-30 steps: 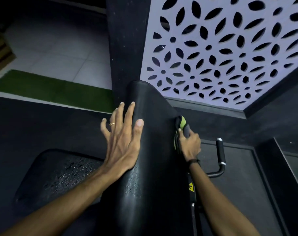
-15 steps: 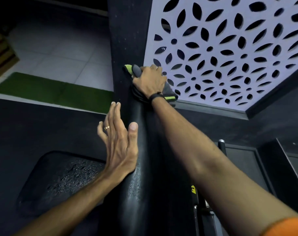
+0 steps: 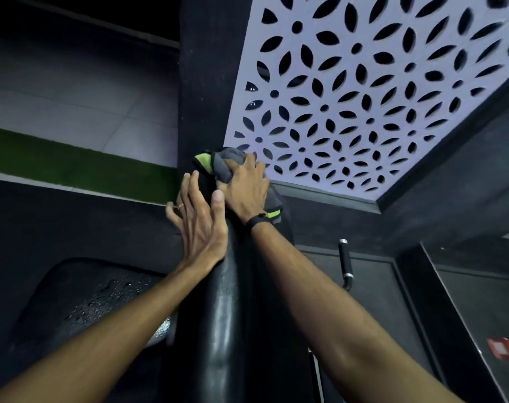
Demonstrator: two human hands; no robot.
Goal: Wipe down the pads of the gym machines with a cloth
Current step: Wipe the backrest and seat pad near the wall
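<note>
Cloth (image 3: 222,167), grey with lime trim, sits bunched on the top end of the upright back pad (image 3: 218,315), under the right hand (image 3: 246,189), whose grip curls over it, probably to press while wiping; the left hand (image 3: 199,221) lies flat and unclenched against the pad's side, seemingly steadying it

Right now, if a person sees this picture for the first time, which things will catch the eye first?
First, the two hands at the centre: the right hand grips a grey and lime cloth on the top of the upright black pad, and the left hand presses flat against the pad's side. Above right is a white panel with petal-shaped holes. Lower left, a seat pad carries water drops.
</note>
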